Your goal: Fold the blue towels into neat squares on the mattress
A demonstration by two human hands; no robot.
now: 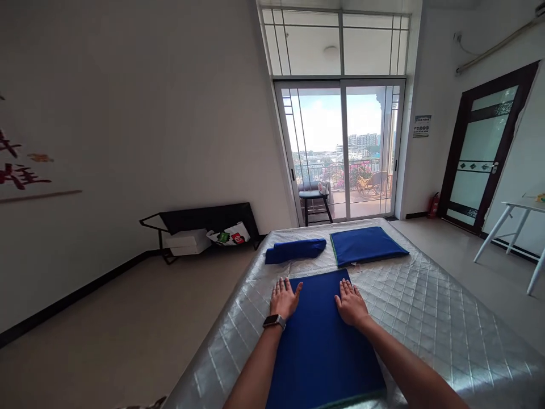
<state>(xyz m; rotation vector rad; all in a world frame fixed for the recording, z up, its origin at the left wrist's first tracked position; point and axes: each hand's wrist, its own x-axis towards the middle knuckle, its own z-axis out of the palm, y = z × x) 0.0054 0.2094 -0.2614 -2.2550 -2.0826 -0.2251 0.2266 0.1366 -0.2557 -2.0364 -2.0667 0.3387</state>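
Observation:
A blue cloth (321,341) with a green edge lies flat and folded into a long rectangle on the silver quilted mattress (426,309). My left hand (284,298), with a watch on its wrist, rests flat on the cloth's left edge near the far end, fingers stretched out. On the opposite edge my right hand (351,304) lies flat too, its fingers pointing away from me. Beyond them sit a narrow folded blue cloth (296,250) on the left and a wider flat blue cloth (367,245) on the right.
By the left wall stands a black bench (208,218) with white boxes (187,242) and a printed bag (229,234) under it. Sliding glass doors (343,153) are at the back. A white table (525,205) and a fire extinguisher (433,205) stand to the right.

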